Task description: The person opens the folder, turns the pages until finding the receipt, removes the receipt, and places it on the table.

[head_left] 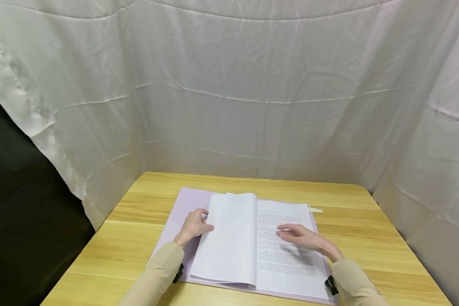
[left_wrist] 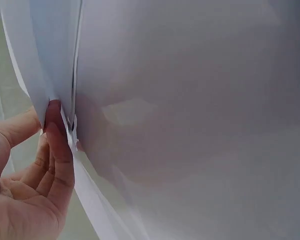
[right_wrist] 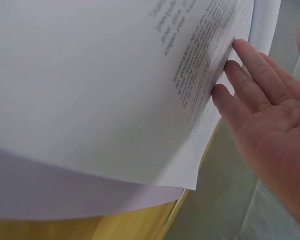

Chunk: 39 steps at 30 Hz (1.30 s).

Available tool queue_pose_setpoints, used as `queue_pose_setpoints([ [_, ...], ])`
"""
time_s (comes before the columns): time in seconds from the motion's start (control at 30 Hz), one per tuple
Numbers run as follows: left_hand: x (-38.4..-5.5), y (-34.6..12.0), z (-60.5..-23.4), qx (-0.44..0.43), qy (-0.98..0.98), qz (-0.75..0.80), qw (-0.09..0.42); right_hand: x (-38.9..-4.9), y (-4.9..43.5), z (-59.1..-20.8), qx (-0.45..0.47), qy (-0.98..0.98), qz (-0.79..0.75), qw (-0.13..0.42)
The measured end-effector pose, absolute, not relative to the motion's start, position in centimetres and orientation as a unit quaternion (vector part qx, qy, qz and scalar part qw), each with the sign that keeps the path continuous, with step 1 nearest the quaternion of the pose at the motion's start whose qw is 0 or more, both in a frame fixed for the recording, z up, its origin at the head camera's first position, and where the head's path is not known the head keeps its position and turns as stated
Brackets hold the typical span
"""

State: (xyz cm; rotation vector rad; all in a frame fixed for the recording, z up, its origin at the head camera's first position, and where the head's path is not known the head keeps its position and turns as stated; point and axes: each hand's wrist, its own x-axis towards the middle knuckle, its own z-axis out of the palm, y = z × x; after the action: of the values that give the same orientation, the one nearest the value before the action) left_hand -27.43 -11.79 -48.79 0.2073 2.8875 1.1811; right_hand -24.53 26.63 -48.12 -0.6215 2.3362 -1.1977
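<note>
A pale lilac folder (head_left: 189, 199) lies spread on the table with white paper sheets in it. At its left half, my left hand (head_left: 194, 225) pinches the outer edge of the turned sheets (head_left: 231, 238), whose upper face is blank. The left wrist view has the thumb on one side of the paper and the fingers (left_wrist: 62, 162) on the other. On the right half lies a printed page (head_left: 287, 263) full of text lines. Over its middle is my right hand (head_left: 302, 238), fingers extended, with fingertips (right_wrist: 220, 92) at the page surface; firm contact is hard to tell.
A pale yellow tab (head_left: 315, 210) sticks out at the folder's upper right. The wooden table (head_left: 367, 238) has light curtains (head_left: 267, 93) behind it and on both sides. Dark cloth (head_left: 23, 204) hangs at the far left.
</note>
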Motion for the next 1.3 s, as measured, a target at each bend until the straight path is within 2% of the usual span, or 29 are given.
queue_pose_setpoints([
  [0.3,-27.6,-11.6,-49.3,0.085,0.935,0.345,0.001,-24.9,26.8,-48.4,-0.234,0.844,-0.435,0.210],
  [0.7,-27.4,-11.1,-49.3,0.116,0.932,0.342,0.009,-26.0,26.9,-47.8,-0.283,0.872,-0.385,0.111],
  [1.07,-27.5,-11.3,-49.6,0.251,0.906,0.336,0.054,-28.9,29.0,-48.1,-0.201,0.905,-0.373,0.040],
  [1.3,-27.4,-11.4,-49.6,0.280,0.897,0.330,0.092,-30.5,30.1,-48.7,-0.142,0.928,-0.344,0.010],
])
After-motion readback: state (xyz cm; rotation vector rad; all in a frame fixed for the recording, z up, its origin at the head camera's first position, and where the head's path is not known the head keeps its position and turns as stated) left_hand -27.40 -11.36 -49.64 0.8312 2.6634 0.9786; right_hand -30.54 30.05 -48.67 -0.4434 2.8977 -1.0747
